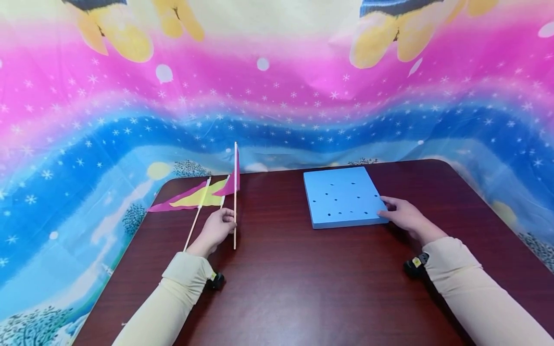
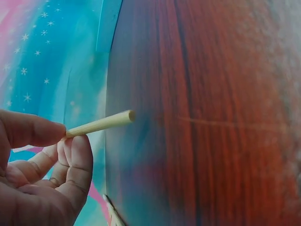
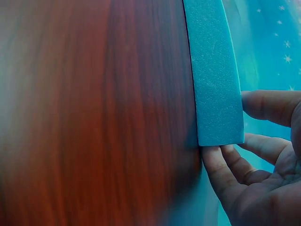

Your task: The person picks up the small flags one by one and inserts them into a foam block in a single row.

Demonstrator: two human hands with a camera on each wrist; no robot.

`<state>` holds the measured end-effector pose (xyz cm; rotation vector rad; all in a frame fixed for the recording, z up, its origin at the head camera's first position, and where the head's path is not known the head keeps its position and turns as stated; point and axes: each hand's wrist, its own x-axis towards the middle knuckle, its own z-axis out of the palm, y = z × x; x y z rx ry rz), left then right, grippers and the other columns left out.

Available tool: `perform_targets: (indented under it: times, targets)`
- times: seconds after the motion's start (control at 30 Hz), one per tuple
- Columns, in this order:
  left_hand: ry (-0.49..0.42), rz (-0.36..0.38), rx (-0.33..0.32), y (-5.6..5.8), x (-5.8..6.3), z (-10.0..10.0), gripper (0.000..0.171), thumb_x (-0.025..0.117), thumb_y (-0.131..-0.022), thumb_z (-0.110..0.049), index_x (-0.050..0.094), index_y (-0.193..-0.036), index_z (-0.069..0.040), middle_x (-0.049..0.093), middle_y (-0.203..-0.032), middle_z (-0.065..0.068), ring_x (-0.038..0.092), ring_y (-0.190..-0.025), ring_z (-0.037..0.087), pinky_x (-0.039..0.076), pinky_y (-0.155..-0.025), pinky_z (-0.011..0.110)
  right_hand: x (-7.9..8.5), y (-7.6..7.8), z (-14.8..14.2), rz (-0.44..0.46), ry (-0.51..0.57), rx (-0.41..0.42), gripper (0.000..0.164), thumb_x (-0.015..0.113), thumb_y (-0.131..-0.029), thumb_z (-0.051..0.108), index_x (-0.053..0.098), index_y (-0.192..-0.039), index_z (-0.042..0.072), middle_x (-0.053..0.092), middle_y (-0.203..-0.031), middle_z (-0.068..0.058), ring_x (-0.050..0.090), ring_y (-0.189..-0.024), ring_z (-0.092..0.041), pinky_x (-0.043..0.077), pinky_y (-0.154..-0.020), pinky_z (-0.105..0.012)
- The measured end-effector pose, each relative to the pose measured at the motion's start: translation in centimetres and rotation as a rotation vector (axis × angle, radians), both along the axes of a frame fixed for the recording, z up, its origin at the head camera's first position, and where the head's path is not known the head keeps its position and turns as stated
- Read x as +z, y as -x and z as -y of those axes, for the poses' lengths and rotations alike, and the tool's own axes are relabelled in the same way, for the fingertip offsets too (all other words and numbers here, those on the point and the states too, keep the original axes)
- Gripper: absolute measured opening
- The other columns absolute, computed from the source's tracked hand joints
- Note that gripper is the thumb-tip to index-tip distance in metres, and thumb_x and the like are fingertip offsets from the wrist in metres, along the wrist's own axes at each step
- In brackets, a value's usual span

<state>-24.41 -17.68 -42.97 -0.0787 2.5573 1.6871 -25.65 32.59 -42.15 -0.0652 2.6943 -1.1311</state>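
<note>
Thumb and fingertips of my left hand (image 1: 215,228) pinch the thin wooden stick of a small pink flag (image 1: 229,185), held upright left of the table's middle. In the left wrist view the lower end of that stick (image 2: 101,124) sticks out past the fingers. A light blue foam board (image 1: 344,207) with several small holes in its top lies flat on the table, right of the flag. At its right edge my right hand (image 1: 404,216) grips it. The right wrist view has the thumb on the board's top face and fingers against its side (image 3: 218,94).
Behind and beside my left hand lie a yellow flag (image 1: 196,196) and another pink flag (image 1: 173,203) on sticks, overlapping. The brown wooden table (image 1: 277,269) ends at a printed cloth backdrop (image 1: 277,96) at the back.
</note>
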Motion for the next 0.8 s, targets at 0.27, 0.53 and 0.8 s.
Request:
perform_targets:
  times: [0.27, 0.53, 0.8]
  targets:
    - [-0.035, -0.037, 0.012, -0.2, -0.2, -0.1, 0.023, 0.054, -0.093, 0.013, 0.056, -0.116, 0.015, 0.058, -0.090, 0.011, 0.057, -0.073, 0.014, 0.055, -0.071, 0.028, -0.2, 0.4, 1.8, -0.013, 0.011, 0.006, 0.068, 0.060, -0.104, 0.019, 0.027, -0.156, -0.011, 0.039, -0.144, -0.041, 0.043, -0.125, -0.051, 0.039, -0.107, -0.064]
    - [0.000, -0.102, -0.044, -0.5, 0.2, -0.8, 0.023, 0.057, -0.093, 0.012, 0.057, -0.116, 0.015, 0.059, -0.094, 0.014, 0.059, -0.078, 0.016, 0.055, -0.073, 0.029, -0.7, 0.3, 3.6, -0.016, 0.043, 0.011, 0.069, 0.061, -0.104, 0.020, 0.027, -0.156, -0.011, 0.039, -0.145, -0.040, 0.042, -0.127, -0.051, 0.040, -0.108, -0.063]
    - [0.001, -0.190, -0.004, 0.2, 1.4, -1.9, 0.025, 0.061, -0.093, 0.012, 0.059, -0.117, 0.013, 0.060, -0.097, 0.016, 0.060, -0.087, 0.025, 0.053, -0.075, 0.025, -1.1, 0.5, 5.1, -0.036, 0.043, -0.008, 0.067, 0.060, -0.104, 0.020, 0.030, -0.156, -0.010, 0.045, -0.139, -0.036, 0.048, -0.116, -0.045, 0.048, -0.097, -0.055]
